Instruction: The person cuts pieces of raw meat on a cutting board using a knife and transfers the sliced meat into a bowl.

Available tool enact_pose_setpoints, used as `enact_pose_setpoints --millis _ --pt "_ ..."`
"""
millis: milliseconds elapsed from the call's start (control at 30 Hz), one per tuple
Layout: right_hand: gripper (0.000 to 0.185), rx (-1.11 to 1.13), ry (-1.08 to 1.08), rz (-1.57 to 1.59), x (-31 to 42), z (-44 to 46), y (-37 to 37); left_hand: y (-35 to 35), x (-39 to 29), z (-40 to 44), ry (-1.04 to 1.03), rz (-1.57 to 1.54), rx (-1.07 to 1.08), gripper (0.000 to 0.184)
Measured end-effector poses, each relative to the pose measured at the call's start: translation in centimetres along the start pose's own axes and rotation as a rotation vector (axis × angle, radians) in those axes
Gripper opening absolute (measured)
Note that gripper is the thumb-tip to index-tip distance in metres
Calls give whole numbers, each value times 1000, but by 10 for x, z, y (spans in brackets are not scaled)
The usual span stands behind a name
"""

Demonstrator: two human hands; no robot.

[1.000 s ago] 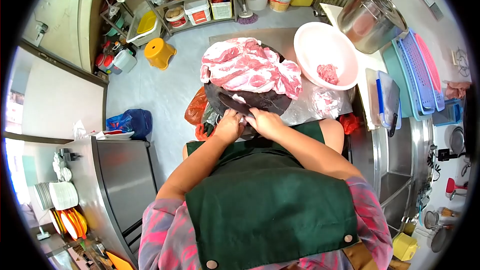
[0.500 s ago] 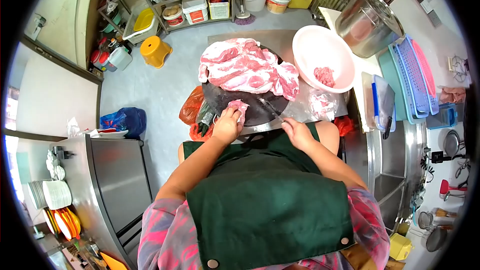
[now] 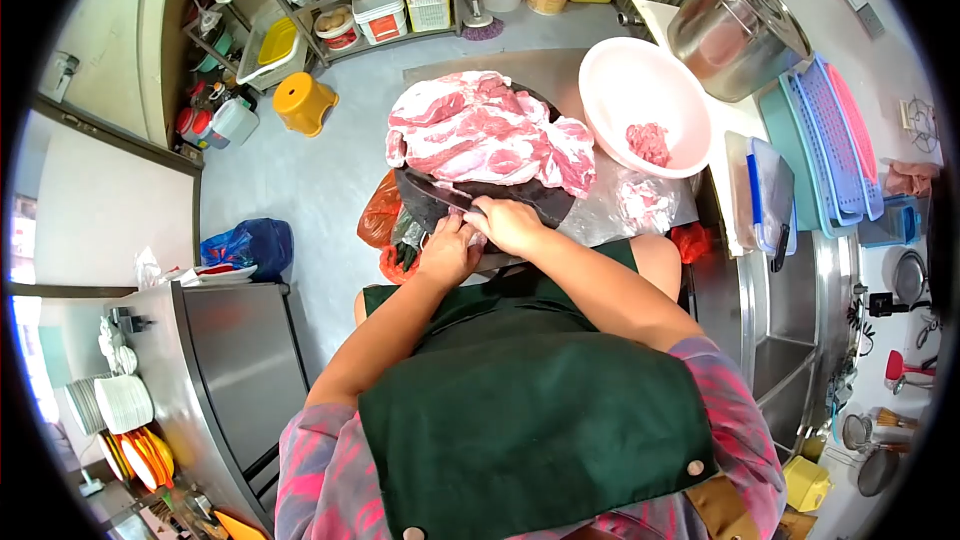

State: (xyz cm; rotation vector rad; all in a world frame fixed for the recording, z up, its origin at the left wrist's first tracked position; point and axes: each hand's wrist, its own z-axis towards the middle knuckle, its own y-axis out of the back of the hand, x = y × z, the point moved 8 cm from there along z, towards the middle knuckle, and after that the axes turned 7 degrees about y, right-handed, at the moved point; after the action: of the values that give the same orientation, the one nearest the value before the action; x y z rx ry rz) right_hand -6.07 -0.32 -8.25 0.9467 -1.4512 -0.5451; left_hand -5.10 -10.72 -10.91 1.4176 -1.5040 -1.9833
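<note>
My right hand (image 3: 507, 225) is closed round the handle of a knife (image 3: 438, 192), whose blade points to the upper left over the round dark board (image 3: 545, 204). Beside it my left hand (image 3: 450, 250) presses a small piece of meat on the near edge of the board; the piece is mostly hidden under both hands. A large slab of raw meat (image 3: 480, 130) lies across the far half of the board. To the right, a pink basin (image 3: 610, 80) holds a little cut meat (image 3: 648, 144), and more meat (image 3: 645, 202) lies in clear plastic.
A metal pot (image 3: 730, 40) and stacked baskets (image 3: 825, 140) stand at the right. An orange stool (image 3: 304, 104) is on the floor at the left. Red bags (image 3: 383, 212) hang by the board's left side. A steel cabinet (image 3: 240, 340) is nearer, at the left.
My right hand has moved left from the board's right edge with the knife and now meets my left hand. The small piece, visible half a second ago, is now mostly covered.
</note>
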Motion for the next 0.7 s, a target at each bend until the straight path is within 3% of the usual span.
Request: enact_pose_setpoints --millis 133,233,333,400,600,633,700 --pt "41 -36 35 -9 -23 -35 4 2 -1 -4 -13 -82 -61 41" --pt "42 37 -123 9 -55 -93 22 6 -1 -5 -36 -89 -97 41" --pt "42 21 -95 16 -45 -106 27 0 0 -8 -40 -71 -109 43" --pt "43 -14 19 -41 -27 -101 17 0 0 -6 -44 -73 -127 45" --pt "40 0 44 -41 -5 -27 -6 -6 5 2 -92 -46 -90 39" --pt "40 35 0 -31 -1 -8 -5 -3 3 2 13 -24 30 34" --pt "39 72 -44 -3 -2 2 -1 2 -1 2 -45 -62 -50 32"
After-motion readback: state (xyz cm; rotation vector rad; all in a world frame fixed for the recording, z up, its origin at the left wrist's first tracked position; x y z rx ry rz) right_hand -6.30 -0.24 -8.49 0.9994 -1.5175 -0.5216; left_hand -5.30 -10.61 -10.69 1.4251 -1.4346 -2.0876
